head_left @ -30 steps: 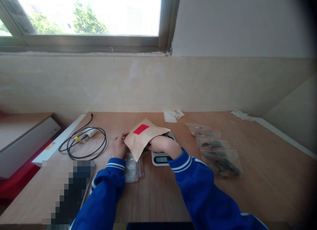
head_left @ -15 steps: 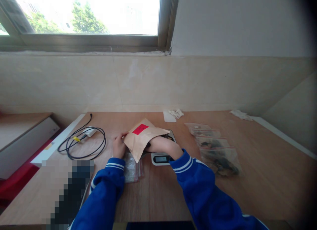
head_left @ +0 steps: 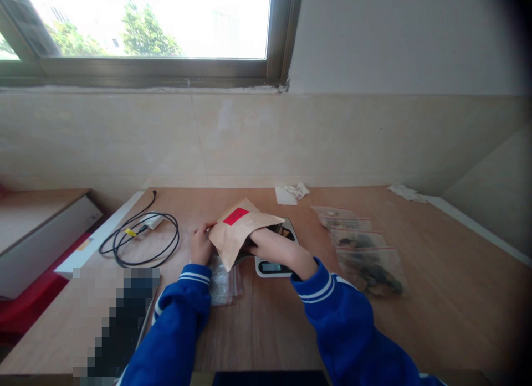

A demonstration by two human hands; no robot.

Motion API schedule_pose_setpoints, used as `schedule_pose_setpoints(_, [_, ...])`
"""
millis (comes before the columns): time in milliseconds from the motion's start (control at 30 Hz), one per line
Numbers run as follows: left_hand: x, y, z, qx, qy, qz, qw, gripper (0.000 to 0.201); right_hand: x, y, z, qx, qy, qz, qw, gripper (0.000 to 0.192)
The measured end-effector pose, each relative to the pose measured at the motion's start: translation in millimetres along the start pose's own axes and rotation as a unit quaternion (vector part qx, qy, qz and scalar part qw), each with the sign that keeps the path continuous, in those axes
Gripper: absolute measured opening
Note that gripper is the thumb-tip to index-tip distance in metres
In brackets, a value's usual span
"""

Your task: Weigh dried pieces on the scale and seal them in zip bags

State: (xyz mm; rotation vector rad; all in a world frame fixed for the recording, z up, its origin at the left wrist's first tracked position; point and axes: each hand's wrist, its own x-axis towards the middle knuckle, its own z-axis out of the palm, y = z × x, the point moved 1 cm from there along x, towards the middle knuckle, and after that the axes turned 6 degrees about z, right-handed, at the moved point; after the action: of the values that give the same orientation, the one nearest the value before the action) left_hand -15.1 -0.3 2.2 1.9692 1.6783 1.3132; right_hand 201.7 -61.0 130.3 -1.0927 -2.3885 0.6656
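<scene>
At the centre of the frame the left hand (head_left: 201,246) pinches the left edge of a brown paper envelope (head_left: 239,231), fingers closed on it. The right hand (head_left: 266,241) reaches into the envelope's open mouth; its fingers are hidden inside, so its grip cannot be told. The envelope bears a red label (head_left: 236,216), with no writing legible. It lies between both hands, above a small scale (head_left: 274,264) and clear bags (head_left: 224,281) on the wooden table (head_left: 436,297).
</scene>
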Motion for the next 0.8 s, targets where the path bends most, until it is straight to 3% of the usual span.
schedule_pose_setpoints(267, [0.4,0.4,0.6,0.038,-0.009,0.004,0.999,0.029,-20.9,-8.0,-18.8,-0.034,0.106,0.003,0.994,0.022])
schedule_pose_setpoints(367, [0.8,-0.9,1.3,0.040,-0.009,0.000,0.999,0.030,-37.0,-9.0,-33.9,0.027,0.177,0.017,0.984,0.018])
schedule_pose_setpoints(467, [0.4,-1.9,1.6,0.041,-0.002,-0.011,0.999,0.033,-56.7,9.4,-39.5,0.146,0.235,0.073,0.958,0.012])
schedule_pose_setpoints(567, [0.1,-2.3,1.7,0.038,-0.001,-0.015,0.999,0.035,-72.1,39.3,-25.7,0.217,0.246,0.118,0.937,0.016])
schedule_pose_setpoints(800, [0.6,-4.1,0.8,0.038,-0.017,-0.014,0.999,0.041,-71.2,78.6,35.6,0.087,0.249,0.171,0.949,0.014])
